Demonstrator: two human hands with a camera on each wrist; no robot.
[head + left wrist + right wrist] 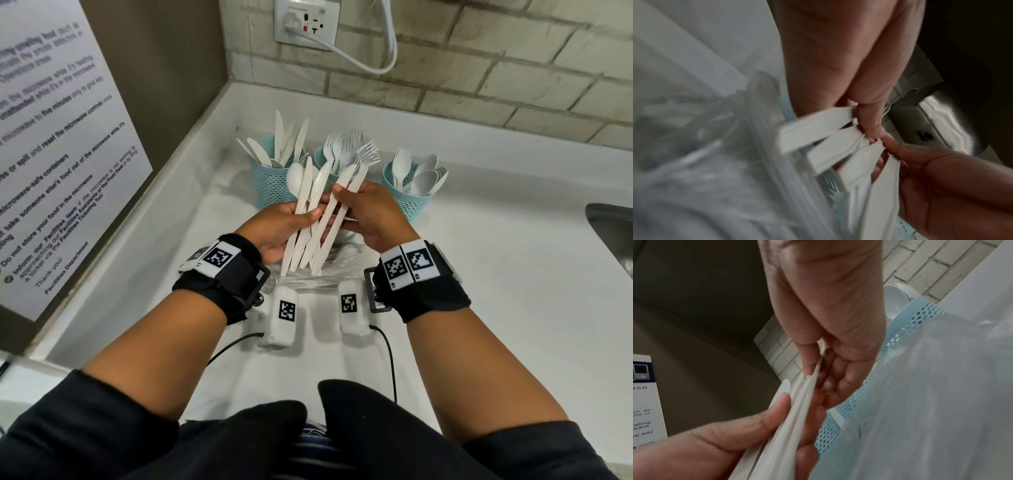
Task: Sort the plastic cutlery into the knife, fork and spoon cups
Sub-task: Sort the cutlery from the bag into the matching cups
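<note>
From the head view, both hands hold a fanned bunch of white plastic cutlery [317, 219] above the white desk [496, 274]. The left hand [281, 229] has its thumb across the handles with the fingers curled beneath them, clamped on the bunch. The right hand [371, 214] pinches the handles on the bunch's right side, fingers curled round them. Behind the hands stand three pale blue mesh plastic cups in a row: the knife cup [270, 186] on the left, the fork cup [323, 154] in the middle and the spoon cup [409, 197] on the right, each already holding white pieces. A clear plastic bag [329, 270] lies on the desk under the hands.

The left wrist view shows the handle ends of the cutlery [818, 134] splayed out, both thumbs pressed on them.

In the right wrist view, the stacked handles [789, 421] are seen edge-on, clamped between thumbs and fingers of both hands, beside a blue mesh cup [906, 331].
</note>
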